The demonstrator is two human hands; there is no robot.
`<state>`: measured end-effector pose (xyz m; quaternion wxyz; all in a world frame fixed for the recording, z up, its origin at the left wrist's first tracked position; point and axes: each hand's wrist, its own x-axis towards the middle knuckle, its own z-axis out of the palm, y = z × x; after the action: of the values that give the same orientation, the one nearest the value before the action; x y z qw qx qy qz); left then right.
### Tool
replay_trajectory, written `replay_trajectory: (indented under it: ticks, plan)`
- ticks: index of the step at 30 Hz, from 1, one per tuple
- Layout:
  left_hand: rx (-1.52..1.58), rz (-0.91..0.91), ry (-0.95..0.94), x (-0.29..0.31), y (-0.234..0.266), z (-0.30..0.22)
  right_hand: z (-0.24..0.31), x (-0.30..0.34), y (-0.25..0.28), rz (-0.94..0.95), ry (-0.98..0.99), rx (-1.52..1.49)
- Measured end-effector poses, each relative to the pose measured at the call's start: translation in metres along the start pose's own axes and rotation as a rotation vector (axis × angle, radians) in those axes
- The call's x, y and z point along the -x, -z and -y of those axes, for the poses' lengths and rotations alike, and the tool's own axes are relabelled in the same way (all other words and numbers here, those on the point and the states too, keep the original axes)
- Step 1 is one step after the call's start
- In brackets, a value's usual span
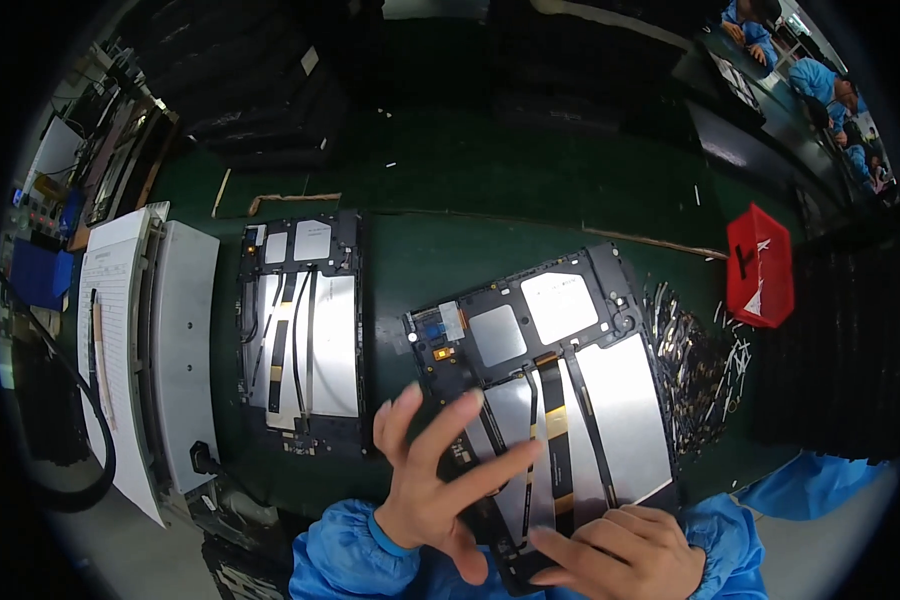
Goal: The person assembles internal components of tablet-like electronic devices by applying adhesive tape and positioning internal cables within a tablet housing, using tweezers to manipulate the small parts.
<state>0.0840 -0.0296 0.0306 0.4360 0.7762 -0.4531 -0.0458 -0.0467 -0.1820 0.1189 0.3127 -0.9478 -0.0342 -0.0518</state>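
Closest to my lens are two bare hands over an opened tablet [620,400], which lies tilted at lower centre of the frame. I see the left hand [425,500] spread wide, fingers fanned above the tablet's lower left; whether any fingertip touches it I can't tell. I read the right hand [630,555] as half curled at the tablet's lower right, index finger out over the inner parts, but I can't tell whether it grips anything.

Under it all runs a green table [530,175]. Black stacks [250,90] fill my upper left, and another dark stack [830,350] stands at right. One more opened tablet [335,340] lies left of centre, apart from the first. Further left I have a grey box [187,350] with a paper [120,270] beside it. Scraps [685,385] are heaped along the near tablet's right side, with a red tray [780,260] above them to the right. Smallest of these, a dark pen [93,340] lies on the paper.

The hands themselves block my view of the near tablet's lower end. Both forearms enter from the bottom edge in blue sleeves; the left palm angles rightward, and the right hand lies knuckles up, pointing left.
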Motion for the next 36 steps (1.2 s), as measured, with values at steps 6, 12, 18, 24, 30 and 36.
replay_trajectory:
  ticks: [6, 12, 18, 24, 30, 36]
  plan:
    - [-0.023, 0.001, -0.001, -0.014, -0.005, 0.008, 0.015, 0.016, -0.005, 0.155, -0.013, 0.166]
    - [-0.093, 0.024, 0.05, -0.017, 0.002, -0.001, 0.017, 0.02, 0.002, 0.143, 0.003, 0.135]
    - [0.315, -0.434, 0.297, 0.038, -0.036, -0.034, -0.037, 0.037, 0.012, -0.355, -0.371, 0.08]
    - [0.141, -0.317, 0.386, 0.051, -0.036, -0.062, -0.064, 0.051, 0.001, -0.338, -0.436, -0.296]
    - [0.165, -0.613, 0.095, 0.02, -0.029, -0.089, -0.043, 0.057, 0.022, -0.52, -0.688, -0.926]
    - [0.119, -0.796, -0.101, -0.013, -0.032, -0.055, -0.054, -0.003, 0.109, -0.895, -0.238, -0.829]
